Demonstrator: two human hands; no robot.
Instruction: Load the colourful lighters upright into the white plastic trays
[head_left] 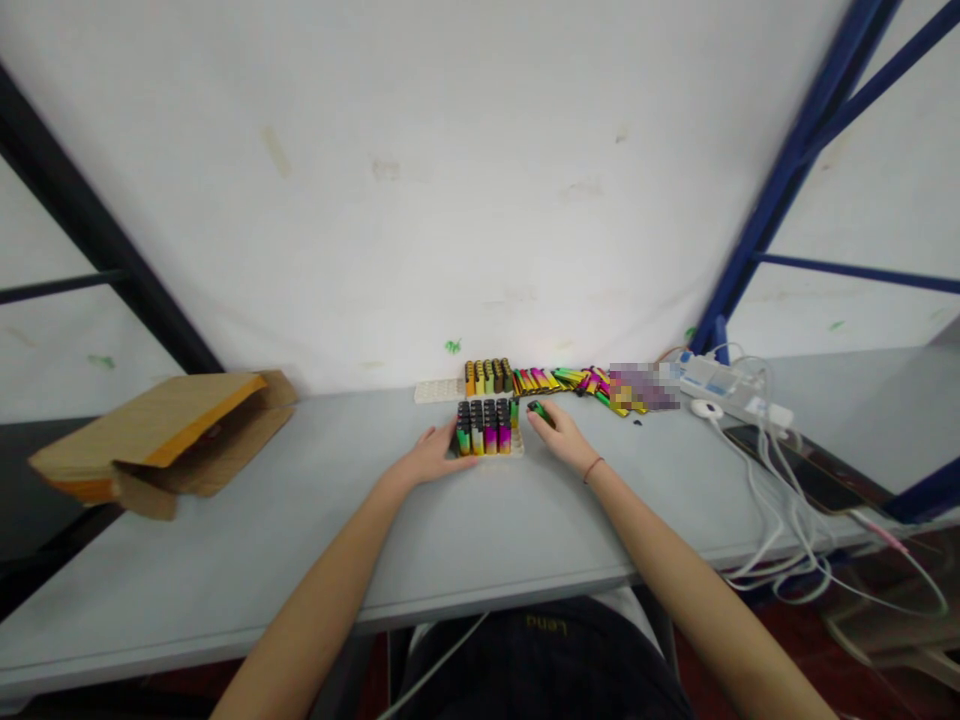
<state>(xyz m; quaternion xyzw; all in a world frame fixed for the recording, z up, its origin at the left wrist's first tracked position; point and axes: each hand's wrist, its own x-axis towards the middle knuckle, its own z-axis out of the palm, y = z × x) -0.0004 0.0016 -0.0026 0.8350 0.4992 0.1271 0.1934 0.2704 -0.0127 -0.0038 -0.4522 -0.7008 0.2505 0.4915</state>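
Rows of colourful lighters (484, 430) with black tops stand upright in a pale tray (517, 450) in the middle of the table. My left hand (433, 460) is closed around the tray's left side, its thumb along the front edge. Just right of the tray, my right hand (562, 440) pinches a green lighter (539, 410) with a dark top, held apart from the others. Bare holes show at the tray's right end. Behind it, yellowish and dark lighters (487, 377) stand in rows beside a pale holed tray section (439, 391).
Loose lighters (559, 380) lie heaped along the wall, running right into a blurred patch. An open cardboard box (172, 430) is at the left. A power strip (727, 390), white cables (772, 520) and a dark tablet-like device (810, 470) occupy the right side.
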